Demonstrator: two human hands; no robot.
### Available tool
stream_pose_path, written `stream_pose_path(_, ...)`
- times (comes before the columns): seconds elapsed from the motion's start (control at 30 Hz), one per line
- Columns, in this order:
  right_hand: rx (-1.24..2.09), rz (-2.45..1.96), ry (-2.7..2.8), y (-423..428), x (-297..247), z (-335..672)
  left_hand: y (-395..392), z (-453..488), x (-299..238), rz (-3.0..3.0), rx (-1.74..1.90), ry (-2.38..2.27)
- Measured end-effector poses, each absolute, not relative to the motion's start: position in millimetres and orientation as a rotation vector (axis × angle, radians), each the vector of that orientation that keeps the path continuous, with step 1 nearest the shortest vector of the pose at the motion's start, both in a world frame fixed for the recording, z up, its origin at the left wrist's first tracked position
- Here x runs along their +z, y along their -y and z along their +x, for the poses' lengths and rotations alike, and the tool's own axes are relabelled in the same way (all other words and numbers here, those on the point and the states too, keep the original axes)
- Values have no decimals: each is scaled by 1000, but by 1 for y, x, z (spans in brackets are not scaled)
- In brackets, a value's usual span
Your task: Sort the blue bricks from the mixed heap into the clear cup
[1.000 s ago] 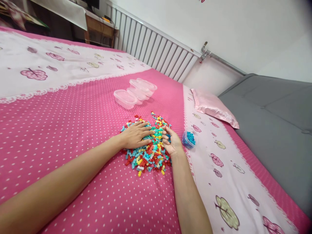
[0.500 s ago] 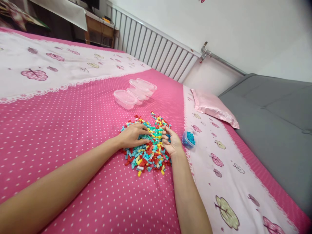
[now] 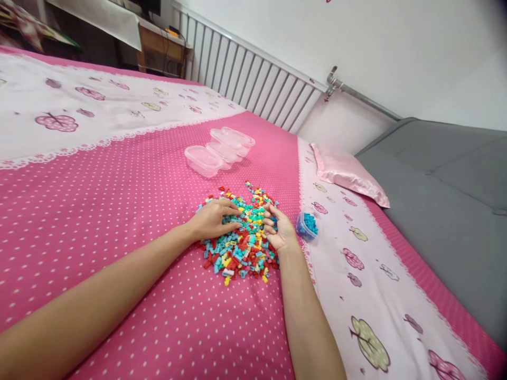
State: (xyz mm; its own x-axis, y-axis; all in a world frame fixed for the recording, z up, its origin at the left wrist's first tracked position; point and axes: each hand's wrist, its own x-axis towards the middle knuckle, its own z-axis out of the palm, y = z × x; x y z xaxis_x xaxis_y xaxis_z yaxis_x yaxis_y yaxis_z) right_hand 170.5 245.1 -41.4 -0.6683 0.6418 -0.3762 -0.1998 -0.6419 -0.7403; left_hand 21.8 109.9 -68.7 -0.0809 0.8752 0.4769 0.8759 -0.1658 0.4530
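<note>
A loose pile of small toy building bricks [image 3: 249,253] in red, yellow, turquoise, light blue and white lies on the bed between my hands. My left hand [image 3: 216,219] rests palm down on the pile's left side, with its fingers stretched over the bricks and the thumb apart. At the right edge of the pile, my right hand [image 3: 280,230] is turned partly palm up with curled fingers. Dark blue bricks [image 3: 274,222] show inside those fingers. Just right of that hand stands a clear plastic tub [image 3: 304,234] containing blue bricks [image 3: 309,225].
Several clear plastic containers [image 3: 206,161] stand in a row beyond the pile. The bed has a pink polka-dot sheet [image 3: 130,200]. A pink satin pillow [image 3: 348,171] lies at the right, by the grey padded headboard [image 3: 443,195]. Metal railing [image 3: 245,66] runs along the far side.
My left hand has shifted slightly left over the bricks. My right hand keeps nearly the same place and curl.
</note>
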Motion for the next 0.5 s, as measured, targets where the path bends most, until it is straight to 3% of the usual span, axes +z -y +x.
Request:
stream_pose_path(0.17, 2297, -879, 940, -245, -41, 171, -109, 24, -66, -1979, -1145, 2152)
stream_pose_path(0.5, 2295, -887, 934, -243, -41, 171, -105, 29, -64, -2216, -738, 2001)
